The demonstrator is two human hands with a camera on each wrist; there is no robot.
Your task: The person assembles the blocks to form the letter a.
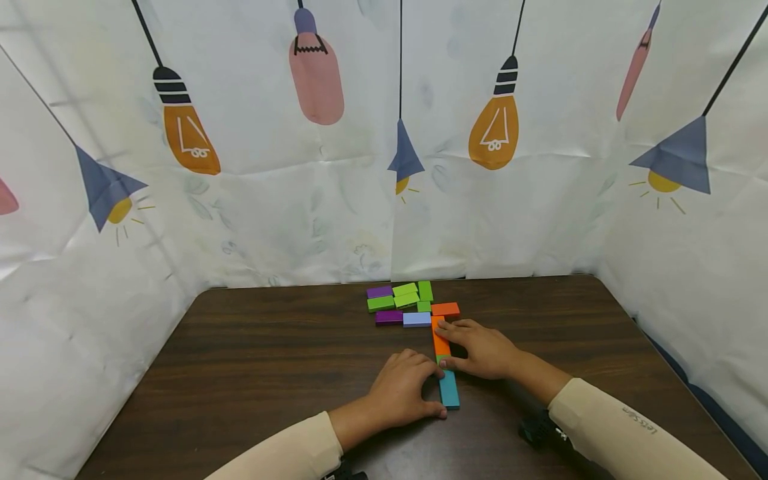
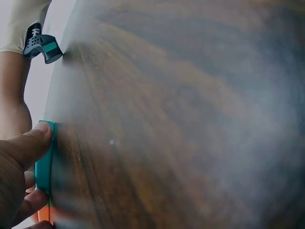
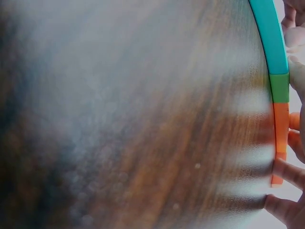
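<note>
A teal block [image 1: 449,390] lies at the near end of a line of blocks on the brown table. My left hand [image 1: 403,390] holds this block from its left side, thumb at the near end and curved fingers toward the far end. Beyond it are a small green block [image 3: 279,88] and an orange block [image 1: 441,337] in the same line. My right hand [image 1: 485,350] reaches in from the right with fingers spread. Its fingertips touch the orange block, and its thumb lies beside the green block, partly covering it in the head view.
Past the hands, another orange block [image 1: 445,309] lies crosswise. A pale blue block [image 1: 417,320], purple blocks [image 1: 389,318] and several light green blocks [image 1: 405,293] form a flat cluster near the table's [image 1: 270,347] back edge. A lamp-patterned cloth [image 1: 354,200] hangs around the table.
</note>
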